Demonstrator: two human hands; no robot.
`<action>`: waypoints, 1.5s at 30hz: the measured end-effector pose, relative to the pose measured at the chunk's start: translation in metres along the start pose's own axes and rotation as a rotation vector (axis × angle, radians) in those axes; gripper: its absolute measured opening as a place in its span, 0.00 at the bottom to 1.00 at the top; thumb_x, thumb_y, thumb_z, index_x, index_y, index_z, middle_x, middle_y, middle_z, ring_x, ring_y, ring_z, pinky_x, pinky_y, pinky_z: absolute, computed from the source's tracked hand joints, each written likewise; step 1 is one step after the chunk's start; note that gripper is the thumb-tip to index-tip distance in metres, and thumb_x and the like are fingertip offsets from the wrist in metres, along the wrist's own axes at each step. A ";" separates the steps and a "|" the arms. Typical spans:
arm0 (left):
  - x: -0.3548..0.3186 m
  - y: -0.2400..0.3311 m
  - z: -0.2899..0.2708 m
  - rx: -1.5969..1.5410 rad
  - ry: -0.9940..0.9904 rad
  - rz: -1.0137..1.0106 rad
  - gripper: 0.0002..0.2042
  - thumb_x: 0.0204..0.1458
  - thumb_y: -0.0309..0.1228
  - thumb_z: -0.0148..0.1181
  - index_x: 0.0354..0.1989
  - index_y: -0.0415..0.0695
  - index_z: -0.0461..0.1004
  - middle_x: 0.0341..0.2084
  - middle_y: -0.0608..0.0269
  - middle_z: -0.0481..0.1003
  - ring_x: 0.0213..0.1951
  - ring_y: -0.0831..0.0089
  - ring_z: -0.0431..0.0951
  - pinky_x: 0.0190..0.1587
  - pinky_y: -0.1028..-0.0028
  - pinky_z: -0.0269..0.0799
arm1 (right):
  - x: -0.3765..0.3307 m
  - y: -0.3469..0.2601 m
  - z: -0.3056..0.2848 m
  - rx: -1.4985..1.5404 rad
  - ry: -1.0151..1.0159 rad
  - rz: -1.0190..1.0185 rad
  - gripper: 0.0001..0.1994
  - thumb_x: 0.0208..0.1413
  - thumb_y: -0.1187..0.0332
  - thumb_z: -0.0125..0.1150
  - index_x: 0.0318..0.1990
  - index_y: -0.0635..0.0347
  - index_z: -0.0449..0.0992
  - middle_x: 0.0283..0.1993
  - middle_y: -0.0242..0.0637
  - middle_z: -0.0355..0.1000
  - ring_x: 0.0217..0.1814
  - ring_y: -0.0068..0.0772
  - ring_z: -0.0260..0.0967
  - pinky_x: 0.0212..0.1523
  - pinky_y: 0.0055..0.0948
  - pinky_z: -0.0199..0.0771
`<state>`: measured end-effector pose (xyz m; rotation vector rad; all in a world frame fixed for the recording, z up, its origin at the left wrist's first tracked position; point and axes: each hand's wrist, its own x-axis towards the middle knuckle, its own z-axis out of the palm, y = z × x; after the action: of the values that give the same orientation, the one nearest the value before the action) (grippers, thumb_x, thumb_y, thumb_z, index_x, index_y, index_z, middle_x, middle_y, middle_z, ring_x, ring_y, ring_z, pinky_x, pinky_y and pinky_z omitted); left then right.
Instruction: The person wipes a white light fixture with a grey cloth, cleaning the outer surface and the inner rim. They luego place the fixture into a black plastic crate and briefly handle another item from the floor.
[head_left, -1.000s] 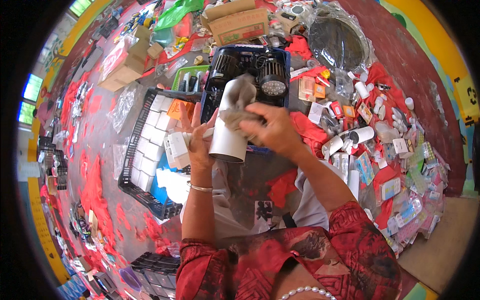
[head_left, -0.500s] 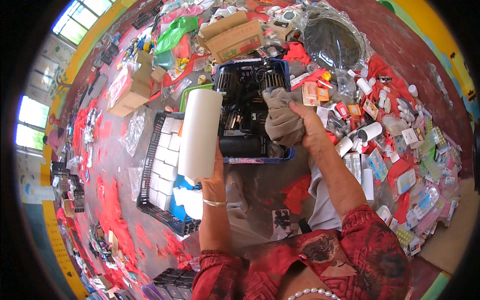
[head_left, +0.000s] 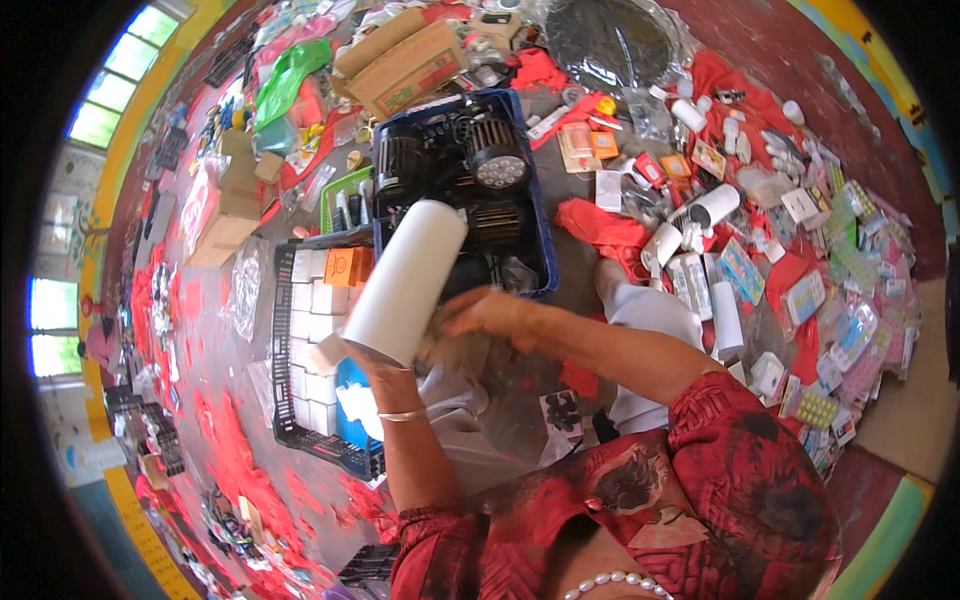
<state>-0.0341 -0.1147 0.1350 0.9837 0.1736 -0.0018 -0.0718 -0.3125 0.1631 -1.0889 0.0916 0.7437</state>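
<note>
left hand (head_left: 385,368): grips white cylinder (head_left: 405,282), tilted
right hand (head_left: 490,312): at cylinder's lower end
behind: blue crate (head_left: 540,215) of lamps

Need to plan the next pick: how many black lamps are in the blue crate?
3 show in the blue crate: one lamp at its upper left, one with a round LED face at upper right, one lower down. The white cylinder in the left hand may hide more.

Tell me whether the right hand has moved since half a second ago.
Yes. The right hand came off the blue crate's right side and down-left to the base of the white cylinder.
</note>
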 end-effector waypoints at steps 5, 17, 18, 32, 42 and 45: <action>-0.008 0.031 0.002 0.722 0.071 0.158 0.19 0.53 0.30 0.42 0.52 0.31 0.60 0.41 0.51 0.70 0.43 0.65 0.73 0.43 0.67 0.73 | -0.025 -0.009 0.010 0.016 -0.225 0.039 0.18 0.45 0.72 0.60 0.46 0.67 0.73 0.41 0.36 0.73 0.43 0.25 0.68 0.46 0.21 0.65; 0.066 -0.011 -0.033 -0.227 0.151 -0.229 0.16 0.52 0.24 0.43 0.49 0.34 0.63 0.41 0.49 0.71 0.47 0.56 0.71 0.52 0.56 0.67 | -0.094 -0.096 -0.095 0.415 0.468 -0.260 0.13 0.49 0.67 0.58 0.41 0.63 0.71 0.39 0.39 0.73 0.38 0.34 0.73 0.39 0.33 0.73; 0.073 -0.023 -0.017 -0.314 0.260 -0.319 0.16 0.50 0.24 0.44 0.48 0.34 0.64 0.42 0.47 0.71 0.48 0.54 0.71 0.53 0.54 0.66 | -0.093 -0.093 -0.110 0.496 0.438 -0.329 0.12 0.49 0.66 0.57 0.41 0.60 0.72 0.38 0.39 0.73 0.38 0.35 0.73 0.40 0.34 0.73; 0.354 -0.065 -0.036 0.492 -0.004 0.049 0.10 0.53 0.26 0.46 0.42 0.36 0.68 0.33 0.51 0.72 0.33 0.66 0.75 0.35 0.67 0.74 | -0.110 -0.088 -0.121 0.765 0.317 -0.286 0.13 0.53 0.66 0.53 0.44 0.60 0.70 0.38 0.36 0.73 0.38 0.31 0.72 0.41 0.31 0.72; 0.305 -0.111 0.070 0.830 -0.124 -0.072 0.14 0.45 0.34 0.60 0.38 0.39 0.71 0.24 0.61 0.70 0.29 0.68 0.71 0.31 0.72 0.68 | -0.104 -0.086 -0.128 0.735 0.315 -0.248 0.12 0.52 0.71 0.54 0.44 0.64 0.70 0.36 0.36 0.74 0.35 0.26 0.73 0.38 0.23 0.73; 0.269 -0.157 0.092 1.501 -0.394 0.288 0.31 0.44 0.36 0.60 0.57 0.38 0.59 0.49 0.45 0.66 0.50 0.49 0.67 0.49 0.61 0.65 | -0.102 -0.082 -0.136 0.697 0.400 -0.283 0.11 0.52 0.70 0.54 0.43 0.64 0.71 0.35 0.35 0.74 0.33 0.25 0.72 0.36 0.23 0.72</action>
<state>0.2321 -0.2573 0.0151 2.4649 -0.4174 -0.0700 -0.0627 -0.4962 0.2025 -0.5456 0.4906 0.1920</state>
